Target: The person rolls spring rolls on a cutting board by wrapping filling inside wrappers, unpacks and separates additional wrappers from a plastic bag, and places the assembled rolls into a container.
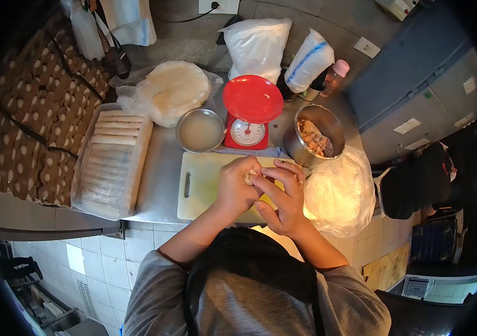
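My left hand (239, 182) is closed above the cutting board (199, 199), its fingers curled around a small pale doughy piece (250, 177) that is mostly hidden. Beside it, my right hand (286, 196) has its fingers stretched toward that piece, the fingertips at or touching it. Its thumb stands apart. The pale board, with a slot handle at its left end, lies flat below both hands. Just behind the board stand a red kitchen scale (248, 134) with a round red pan and a metal bowl (200, 130) of cloudy liquid.
A plastic tray (142, 168) of long pale rolls sits left, near stacked egg trays (42, 123). Round wrappers (177, 84) lie on plastic behind. On the right are a metal pot (291, 137) with orange-brown filling, a clear plastic bag (342, 193) and grey cabinets (401, 95).
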Tool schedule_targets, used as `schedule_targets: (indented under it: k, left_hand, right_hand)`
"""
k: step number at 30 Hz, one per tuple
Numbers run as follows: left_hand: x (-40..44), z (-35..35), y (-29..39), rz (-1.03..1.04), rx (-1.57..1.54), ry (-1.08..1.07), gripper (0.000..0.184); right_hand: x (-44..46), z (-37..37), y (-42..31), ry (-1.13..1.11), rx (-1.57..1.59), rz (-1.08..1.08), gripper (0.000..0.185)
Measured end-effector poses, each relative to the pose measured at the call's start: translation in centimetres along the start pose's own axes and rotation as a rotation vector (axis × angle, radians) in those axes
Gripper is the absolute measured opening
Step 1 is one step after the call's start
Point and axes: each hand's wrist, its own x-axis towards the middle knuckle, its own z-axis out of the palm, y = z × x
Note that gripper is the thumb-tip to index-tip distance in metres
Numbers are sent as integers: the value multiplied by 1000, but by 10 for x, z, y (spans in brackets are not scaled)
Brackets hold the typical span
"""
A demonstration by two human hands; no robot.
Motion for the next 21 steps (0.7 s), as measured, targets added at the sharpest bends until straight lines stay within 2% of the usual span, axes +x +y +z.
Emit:
schedule_targets:
  k: [4,7,11,14,17,21]
  left_hand:
    - [0,0,4,71,53,4,18]
    - [0,1,0,122,73,36,19]
    - [-1,4,-13,235,214,135,20]
    - [1,5,-14,207,158,144,20]
    - [1,5,-12,142,115,158,19]
    - [-2,5,-12,55,105,113,20]
  right_hand:
    - [12,0,-11,20,-248,-75,29]
    - [13,9,-10,48,-193,-34,20]
    - [13,18,7,-7,154,155,17]
    - [15,14,12,-53,408,340,15]
    - [26,-3,10,-129,411,272,18]
    - [19,2,8,-29,328,269,20]
